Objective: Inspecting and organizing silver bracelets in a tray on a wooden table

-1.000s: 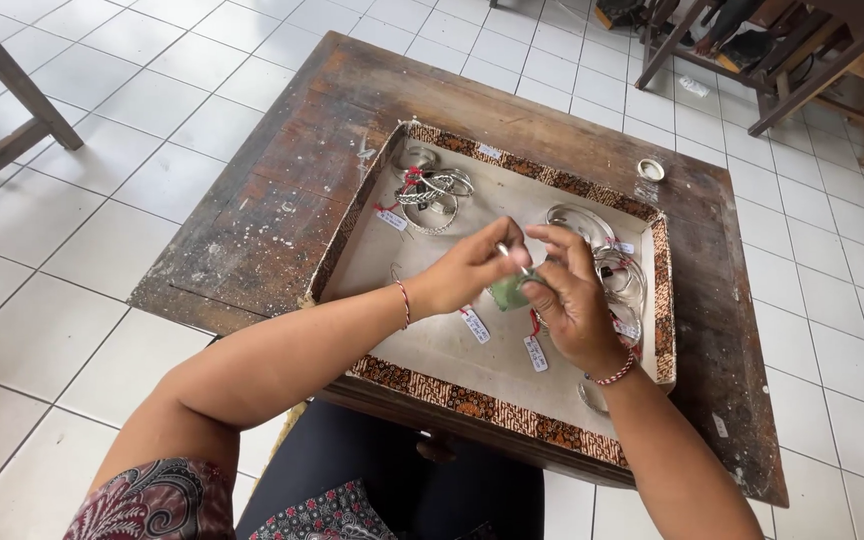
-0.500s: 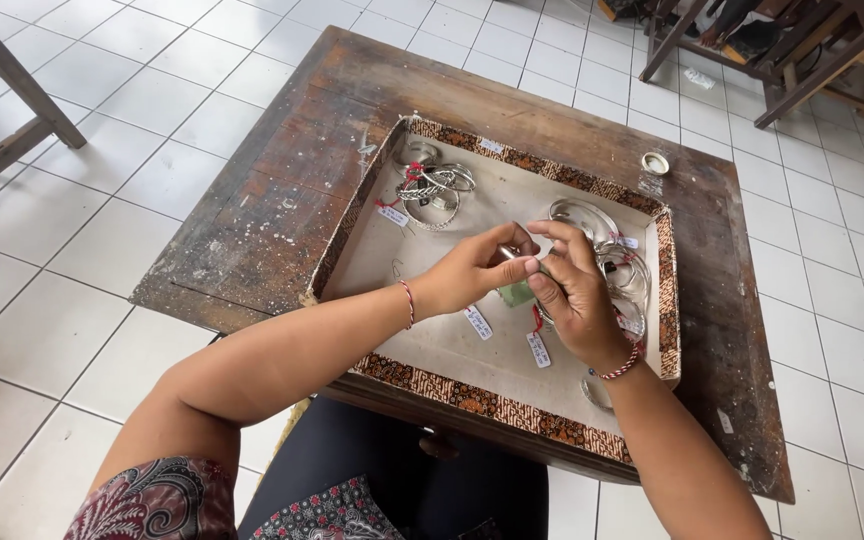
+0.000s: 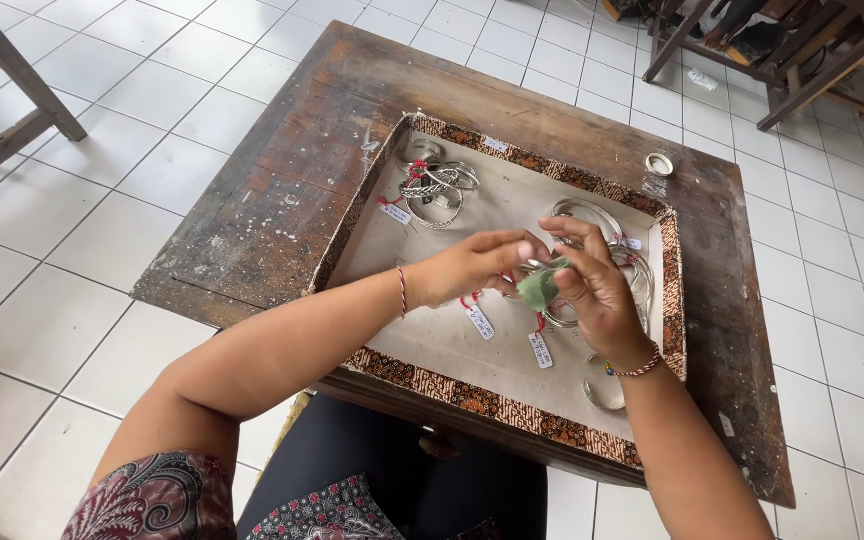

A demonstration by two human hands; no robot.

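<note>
Both hands meet over a shallow tray (image 3: 512, 400) with a brown patterned rim and a pale lining. My left hand (image 3: 472, 265) pinches a silver bangle (image 3: 532, 266) at its edge. My right hand (image 3: 592, 290) presses a small green cloth (image 3: 536, 289) against that bangle. Red strings with white paper tags (image 3: 479, 320) hang below the hands. A pile of silver bangles (image 3: 437, 185) lies at the tray's far left. More silver bangles (image 3: 592, 215) lie at its right, partly hidden behind my right hand.
The tray sits on a worn dark wooden table (image 3: 282, 200) on a white tiled floor. A small round metal ring (image 3: 659, 164) lies on the table beyond the tray. Wooden furniture legs (image 3: 12, 110) stand at left, and more furniture (image 3: 792, 60) at top right.
The green cloth has come out further between my hands and now shows more. My left hand has shifted slightly along the bangle; both hands stay over the tray's middle.
</note>
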